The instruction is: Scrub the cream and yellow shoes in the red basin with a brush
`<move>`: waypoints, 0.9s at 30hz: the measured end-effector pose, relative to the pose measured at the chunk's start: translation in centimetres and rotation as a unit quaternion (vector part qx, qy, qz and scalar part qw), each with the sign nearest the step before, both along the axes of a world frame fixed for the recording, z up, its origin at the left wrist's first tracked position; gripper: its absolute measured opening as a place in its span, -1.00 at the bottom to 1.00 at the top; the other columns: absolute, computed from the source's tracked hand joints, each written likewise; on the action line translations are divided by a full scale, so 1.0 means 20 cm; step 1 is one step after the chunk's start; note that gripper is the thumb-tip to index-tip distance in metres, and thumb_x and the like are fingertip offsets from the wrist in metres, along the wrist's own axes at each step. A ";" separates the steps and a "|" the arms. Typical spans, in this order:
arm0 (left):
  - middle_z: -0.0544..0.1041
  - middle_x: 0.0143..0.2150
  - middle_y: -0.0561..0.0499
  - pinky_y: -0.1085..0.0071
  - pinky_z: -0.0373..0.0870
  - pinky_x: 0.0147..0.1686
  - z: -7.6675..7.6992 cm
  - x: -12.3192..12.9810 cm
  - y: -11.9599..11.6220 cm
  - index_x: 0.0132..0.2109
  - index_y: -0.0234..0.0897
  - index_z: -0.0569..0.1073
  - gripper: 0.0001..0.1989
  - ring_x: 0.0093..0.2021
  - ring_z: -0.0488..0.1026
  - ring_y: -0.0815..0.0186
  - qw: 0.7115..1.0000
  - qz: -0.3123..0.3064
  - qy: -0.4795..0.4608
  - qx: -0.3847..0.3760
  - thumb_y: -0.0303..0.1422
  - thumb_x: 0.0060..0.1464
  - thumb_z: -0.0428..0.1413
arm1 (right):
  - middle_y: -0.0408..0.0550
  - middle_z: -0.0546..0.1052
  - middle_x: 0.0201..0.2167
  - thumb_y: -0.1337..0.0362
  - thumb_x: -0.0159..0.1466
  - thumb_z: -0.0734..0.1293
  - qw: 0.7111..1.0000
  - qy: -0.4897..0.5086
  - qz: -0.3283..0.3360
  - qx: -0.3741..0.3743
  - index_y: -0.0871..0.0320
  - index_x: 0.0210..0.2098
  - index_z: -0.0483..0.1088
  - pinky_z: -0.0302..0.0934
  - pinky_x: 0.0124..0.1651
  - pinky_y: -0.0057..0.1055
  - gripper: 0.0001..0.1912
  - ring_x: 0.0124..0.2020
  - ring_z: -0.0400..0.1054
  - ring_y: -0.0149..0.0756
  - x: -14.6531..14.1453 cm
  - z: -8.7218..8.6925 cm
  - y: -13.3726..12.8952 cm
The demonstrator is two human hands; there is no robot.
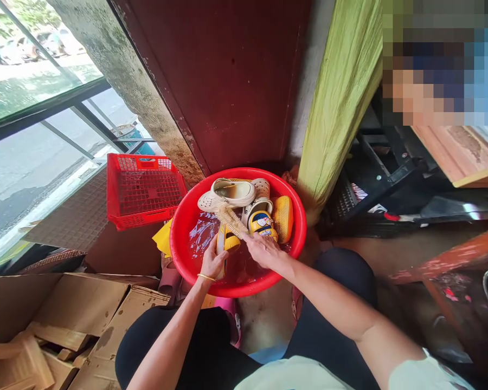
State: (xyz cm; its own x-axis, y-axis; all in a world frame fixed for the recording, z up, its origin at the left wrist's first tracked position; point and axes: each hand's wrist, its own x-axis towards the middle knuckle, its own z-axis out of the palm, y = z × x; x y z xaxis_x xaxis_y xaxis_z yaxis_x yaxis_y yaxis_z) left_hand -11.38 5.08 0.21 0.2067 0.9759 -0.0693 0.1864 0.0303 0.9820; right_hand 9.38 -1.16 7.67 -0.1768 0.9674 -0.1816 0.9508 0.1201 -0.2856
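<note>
A red basin (299, 227) with some water in it stands before my knees. My left hand (213, 262) is closed around a yellow slipper (230, 241) with a pale edge, at the basin's near left side. In my right hand (265, 251) is a scrub brush (230, 220) with pale bristles, just above that slipper. Behind the brush lies a cream clog (236, 192) with holes in its toe. A second yellow slipper (262, 223) with a cartoon print sits to the right, near another cream clog (262, 187). Further right leans a yellow sole (283, 219).
A red plastic crate (146, 189) stands left of the basin, above a cardboard box (81, 303) with wooden pieces. Behind are a maroon door (223, 81) and a green curtain (337, 86). A wooden frame (459, 254) stands on the right.
</note>
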 end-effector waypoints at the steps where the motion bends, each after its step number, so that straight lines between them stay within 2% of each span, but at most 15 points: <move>1: 0.61 0.06 -0.17 0.14 0.45 0.09 -0.01 -0.01 0.00 0.18 -0.37 0.48 -0.30 0.07 0.53 -0.01 1.000 0.010 0.021 0.003 -0.29 -0.20 0.21 | 0.21 0.58 -0.04 0.36 0.45 0.09 1.000 0.004 0.026 0.001 0.05 0.42 0.19 0.40 -0.13 -0.22 -0.43 -0.17 0.55 -0.06 -0.01 0.01 -0.03; 4: 0.63 -0.24 -0.11 0.14 0.49 -0.08 -0.04 -0.04 0.01 -0.14 -0.35 0.56 -0.58 -0.14 0.55 0.02 0.993 0.029 0.110 0.013 -0.23 -0.18 0.21 | 0.16 0.57 -0.07 0.37 0.44 0.08 0.997 0.009 0.077 0.005 -0.03 0.39 0.21 0.41 -0.17 -0.26 -0.45 -0.21 0.55 -0.09 -0.04 0.03 -0.11; 5: 0.61 -0.28 -0.09 0.15 0.49 -0.11 -0.05 -0.04 0.02 -0.18 -0.35 0.56 -0.62 -0.17 0.54 0.03 0.992 0.022 0.126 0.019 -0.23 -0.17 0.20 | 0.17 0.56 -0.07 0.39 0.44 0.07 0.997 0.003 0.075 0.005 -0.01 0.39 0.20 0.41 -0.18 -0.26 -0.43 -0.20 0.55 -0.09 -0.05 0.03 -0.12; 7: 0.63 -0.21 -0.10 0.15 0.49 -0.07 -0.05 -0.04 0.01 -0.07 -0.35 0.57 -0.54 -0.14 0.55 0.03 0.993 -0.001 0.115 0.040 -0.23 -0.15 0.19 | 0.23 0.54 -0.02 0.42 0.42 0.06 0.999 -0.018 0.041 0.000 0.03 0.42 0.16 0.41 -0.15 -0.22 -0.40 -0.16 0.56 -0.05 -0.05 0.04 -0.10; 11: 0.60 0.11 -0.17 0.10 0.42 0.14 -0.02 -0.02 -0.01 0.24 -0.33 0.47 -0.25 0.11 0.51 -0.05 0.995 -0.028 0.073 0.065 -0.22 -0.17 0.24 | 0.29 0.55 0.00 0.35 0.46 0.04 0.999 -0.028 -0.022 -0.022 0.13 0.46 0.10 0.39 -0.06 -0.16 -0.41 -0.08 0.55 0.01 -0.02 0.05 0.02; 14: 0.55 0.20 -0.21 0.06 0.38 0.20 0.00 -0.03 -0.03 0.29 -0.32 0.44 -0.18 0.21 0.46 -0.10 0.997 -0.029 0.051 0.047 -0.20 -0.19 0.26 | 0.25 0.57 0.03 0.30 0.49 0.02 0.999 -0.005 -0.039 -0.028 0.13 0.45 0.13 0.37 -0.02 -0.21 -0.44 -0.03 0.54 -0.03 0.00 0.04 0.08; 17: 0.55 0.20 -0.23 0.05 0.40 0.18 0.04 -0.06 -0.04 0.29 -0.34 0.43 -0.14 0.20 0.46 -0.13 1.000 -0.021 -0.007 -0.011 -0.21 -0.23 0.30 | 0.20 0.59 0.05 0.29 0.48 0.06 0.998 0.024 -0.043 -0.036 0.10 0.43 0.17 0.34 0.02 -0.26 -0.44 0.03 0.52 -0.06 0.03 0.03 0.11; 20: 0.61 0.09 -0.18 0.09 0.47 0.06 0.10 -0.09 -0.03 0.25 -0.34 0.47 -0.14 0.06 0.54 -0.08 0.994 0.025 -0.069 -0.082 -0.26 -0.30 0.34 | 0.11 0.60 0.09 0.29 0.45 0.10 0.996 0.078 -0.029 -0.032 0.06 0.41 0.21 0.31 0.08 -0.29 -0.45 0.09 0.49 -0.09 0.07 0.03 0.13; 22: 0.64 -0.05 -0.11 0.17 0.50 -0.08 0.12 -0.11 -0.02 0.16 -0.33 0.52 -0.24 -0.09 0.57 0.02 0.986 0.065 -0.100 -0.115 -0.26 -0.29 0.32 | 0.06 0.58 0.14 0.28 0.46 0.11 0.992 0.123 -0.024 -0.022 0.05 0.38 0.27 0.29 0.10 -0.32 -0.47 0.13 0.47 -0.12 0.09 0.02 0.14; 25: 0.61 -0.24 0.01 0.30 0.49 -0.24 0.13 -0.13 0.01 -0.02 -0.30 0.55 -0.46 -0.28 0.54 0.19 0.976 0.115 -0.129 -0.130 -0.23 -0.23 0.26 | 0.01 0.57 0.15 0.24 0.46 0.12 0.982 0.188 -0.011 -0.025 0.04 0.34 0.32 0.30 0.08 -0.35 -0.51 0.13 0.47 -0.14 0.08 0.00 0.11; 27: 0.58 -0.29 0.04 0.33 0.49 -0.27 0.12 -0.14 0.03 -0.09 -0.29 0.54 -0.53 -0.32 0.53 0.24 0.974 0.133 -0.131 -0.125 -0.20 -0.19 0.27 | 0.01 0.60 0.11 0.24 0.47 0.12 0.976 0.217 0.007 -0.029 0.05 0.31 0.35 0.32 0.04 -0.35 -0.53 0.08 0.49 -0.15 0.05 -0.02 0.06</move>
